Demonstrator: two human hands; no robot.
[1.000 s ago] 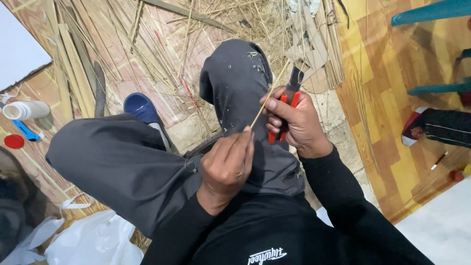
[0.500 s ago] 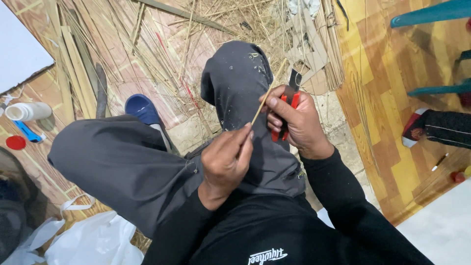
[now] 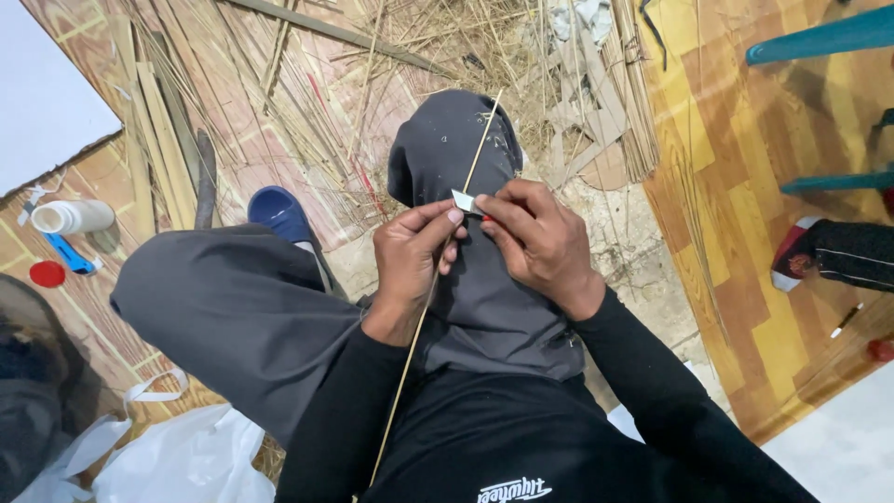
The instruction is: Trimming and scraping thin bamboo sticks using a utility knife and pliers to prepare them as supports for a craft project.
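Floor (image 3: 726,233) of wood-pattern vinyl, brick-pattern toward the left edge, littered at the top edge with a heap of dry reed stalks and strips (image 3: 307,112). Person seated on it, seen from above: grey trousers, left leg (image 3: 223,307) folded out to the left, right knee (image 3: 456,158) raised at centre. Black long sleeves.

White plastic bag (image 3: 177,456) at the bottom-left corner of the floor. Blue slipper (image 3: 279,212) just beyond the left leg. White bottle (image 3: 70,217) lying on its side near the left edge, a red cap (image 3: 47,274) and a blue utility knife (image 3: 73,253) just beside it.

Left hand (image 3: 410,265): fingers pinched on a thin bamboo splint (image 3: 424,317), which runs from the lap up over the right knee. Right hand (image 3: 540,242): fingers clenched around a small blade (image 3: 465,201), its pale tip laid against the splint between both thumbs; a trace of red handle shows under the fingers. Hands are touching, just above the knee.

Another person's dark sleeve (image 3: 852,253) at the right edge.
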